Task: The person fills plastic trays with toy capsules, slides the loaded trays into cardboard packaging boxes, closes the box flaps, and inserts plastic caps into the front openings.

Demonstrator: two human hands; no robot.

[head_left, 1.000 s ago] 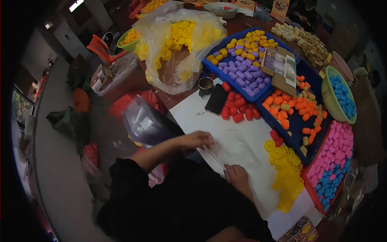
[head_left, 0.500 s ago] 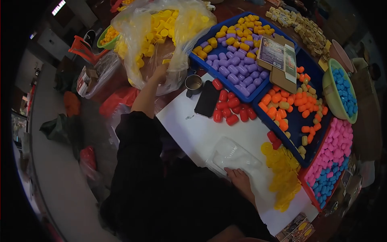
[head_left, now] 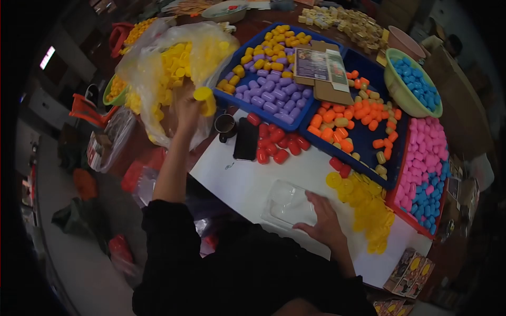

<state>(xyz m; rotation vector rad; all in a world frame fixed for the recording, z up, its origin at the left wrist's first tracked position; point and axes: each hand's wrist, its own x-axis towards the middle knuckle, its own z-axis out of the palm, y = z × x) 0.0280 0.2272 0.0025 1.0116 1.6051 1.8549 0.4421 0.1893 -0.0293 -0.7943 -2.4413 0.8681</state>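
Observation:
My left hand (head_left: 185,108) is at the edge of the clear plastic bag (head_left: 150,63) of yellow pieces, its fingers closed round a yellow cup-like piece (head_left: 205,100). On the white board (head_left: 226,174), my right hand (head_left: 324,218) has its thumb and fingers spread at the right side of a clear plastic tray (head_left: 289,204). Flat yellow discs (head_left: 366,208) are heaped to the right of that hand. Red capsules (head_left: 278,143) lie beyond the tray, beside a black phone (head_left: 246,139).
A metal cup (head_left: 225,124) stands left of the phone. Blue trays (head_left: 301,126) hold purple, yellow and orange capsules, with an opened carton (head_left: 322,71) on top. A green bowl (head_left: 392,79) and a red tray (head_left: 403,210) are at the right.
My left hand has come back from inside the bag with a yellow piece. My right hand has lifted and spread at the clear tray's right side. The view has shifted right.

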